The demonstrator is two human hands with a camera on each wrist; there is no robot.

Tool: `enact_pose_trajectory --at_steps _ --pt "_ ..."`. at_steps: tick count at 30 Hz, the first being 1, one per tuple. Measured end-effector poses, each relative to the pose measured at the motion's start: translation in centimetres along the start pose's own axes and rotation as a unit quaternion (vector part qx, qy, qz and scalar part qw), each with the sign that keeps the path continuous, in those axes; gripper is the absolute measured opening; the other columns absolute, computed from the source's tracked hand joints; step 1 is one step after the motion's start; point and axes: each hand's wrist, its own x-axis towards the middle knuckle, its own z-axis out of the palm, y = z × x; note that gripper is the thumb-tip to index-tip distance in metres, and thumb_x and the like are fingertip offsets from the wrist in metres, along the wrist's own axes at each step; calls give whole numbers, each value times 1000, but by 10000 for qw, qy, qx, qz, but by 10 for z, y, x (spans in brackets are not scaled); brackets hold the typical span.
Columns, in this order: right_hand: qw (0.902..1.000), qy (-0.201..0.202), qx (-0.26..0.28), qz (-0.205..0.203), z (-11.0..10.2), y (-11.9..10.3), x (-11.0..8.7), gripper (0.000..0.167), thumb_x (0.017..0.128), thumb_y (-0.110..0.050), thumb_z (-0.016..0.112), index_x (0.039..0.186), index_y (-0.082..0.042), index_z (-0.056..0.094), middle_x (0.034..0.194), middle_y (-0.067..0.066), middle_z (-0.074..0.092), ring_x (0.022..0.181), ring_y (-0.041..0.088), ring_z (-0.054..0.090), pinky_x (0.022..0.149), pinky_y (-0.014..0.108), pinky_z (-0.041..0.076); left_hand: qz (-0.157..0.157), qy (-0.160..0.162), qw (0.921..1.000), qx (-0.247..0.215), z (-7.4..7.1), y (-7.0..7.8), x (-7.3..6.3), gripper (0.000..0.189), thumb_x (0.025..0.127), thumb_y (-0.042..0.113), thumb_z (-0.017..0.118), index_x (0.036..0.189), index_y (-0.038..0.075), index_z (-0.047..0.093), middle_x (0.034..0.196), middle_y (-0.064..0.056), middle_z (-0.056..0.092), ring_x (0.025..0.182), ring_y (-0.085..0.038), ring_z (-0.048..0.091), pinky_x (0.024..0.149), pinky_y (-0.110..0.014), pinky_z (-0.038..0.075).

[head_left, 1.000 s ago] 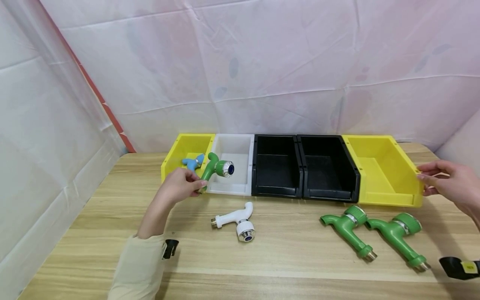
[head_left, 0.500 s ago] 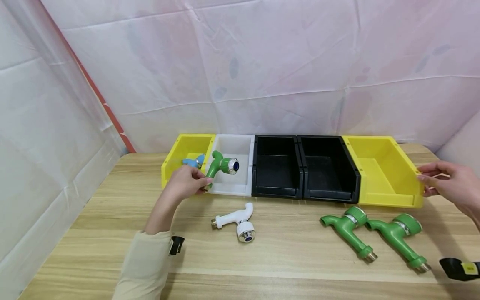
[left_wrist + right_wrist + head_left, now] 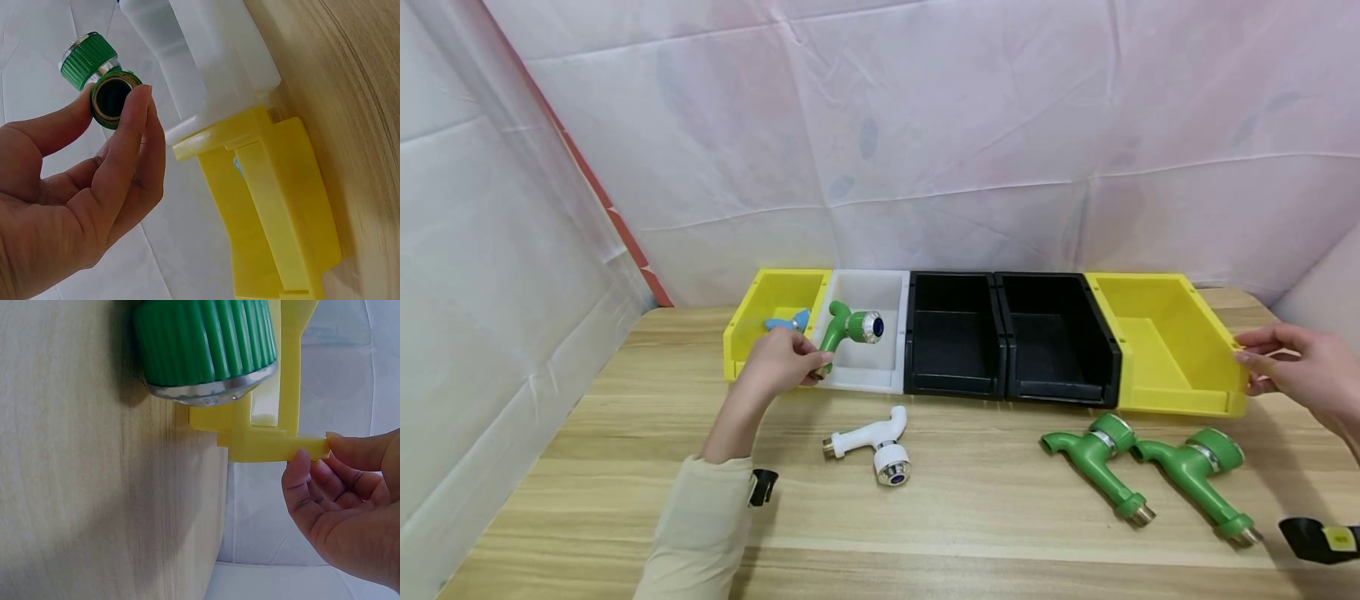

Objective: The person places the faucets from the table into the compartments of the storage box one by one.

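My left hand [image 3: 786,360] pinches a green tap [image 3: 833,335] by its threaded inlet end, with the knob pointing right. The tap hangs over the front of the white bin [image 3: 891,350]. In the left wrist view the tap's round inlet opening [image 3: 114,99] faces the camera between thumb and fingers. A blue tap [image 3: 788,322] lies in the left yellow bin [image 3: 733,342], partly behind my hand. At the far right, my right hand [image 3: 1296,362] pinches the side rim of the right yellow bin [image 3: 1180,400]; the right wrist view shows thumb and fingers on that rim [image 3: 281,449].
Two black bins [image 3: 955,383] stand in the row between the white and right yellow bins. On the wooden table [image 3: 962,533] lie a white tap [image 3: 872,437] and two green taps [image 3: 1097,467] at the right. A pale curtain [image 3: 955,125] hangs behind.
My left hand has carried the green tap a little to the right, from the divide between the left yellow and white bins to over the white bin. My right hand stays put.
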Motion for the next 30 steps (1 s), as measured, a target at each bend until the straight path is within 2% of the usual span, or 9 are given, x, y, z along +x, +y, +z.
enact_pose_trajectory --at_steps 1,5,6,8,17,20,21,25,30 --pt "10000 -85 15 -26 -1 1 0 20 95 -8 46 108 6 50 92 18 50 59 -1 50 49 27 52 -15 3 10000 -26 0 0 0 18 85 17 66 84 -1 65 79 -10 64 71 -24 66 64 -31 54" --pt "9998 -80 170 -40 -1 12 4 16 95 -13 48 106 -3 54 90 11 51 59 0 51 48 27 52 -7 -14 10000 -63 1 2 1 18 85 17 66 84 -1 65 79 -10 64 68 -21 66 66 -33 54" --pt "9997 -165 174 -27 -2 10 4 22 95 -9 47 111 6 50 94 17 49 60 0 51 49 27 52 -8 -13 10000 -61 2 2 1 18 85 17 66 84 -1 65 79 -10 64 67 -21 66 66 -33 54" --pt "9997 -56 217 -96 -1 21 7 14 94 -20 49 104 -12 56 88 4 53 60 0 52 48 29 52 -3 -13 10000 -50 2 3 2 18 85 17 66 84 -1 65 79 -10 65 67 -20 66 67 -34 54" --pt "9998 28 -117 -164 5 73 31 29 95 -21 48 114 2 46 89 -4 48 65 3 54 53 28 53 56 0 10000 -25 4 7 5 19 86 17 65 84 -1 67 79 -10 66 67 -21 66 67 -33 53" --pt "9997 85 -114 -179 5 83 35 23 95 -25 49 108 -7 49 87 -9 48 65 3 55 53 27 53 33 13 10000 17 4 10 6 19 87 18 64 84 -1 67 78 -10 67 67 -20 66 65 -30 53" --pt "9999 7 -39 -136 3 79 34 26 95 -23 49 112 -3 48 90 -4 50 66 6 55 52 28 53 29 15 10000 30 5 11 7 19 87 17 64 84 -1 68 78 -10 67 67 -20 66 65 -29 53" --pt "9999 61 -21 -131 1 59 24 7 94 -26 48 100 -22 50 86 -6 50 63 5 55 48 30 52 -8 43 10000 -3 5 15 7 19 86 17 64 84 -1 68 77 -9 66 65 -17 66 64 -27 52" --pt "9999 -24 101 -86 0 32 12 16 95 -20 47 107 -11 53 91 6 49 61 2 52 47 31 51 -66 90 9999 -73 7 17 8 19 86 16 64 83 -2 69 76 -9 66 65 -17 66 64 -27 53"
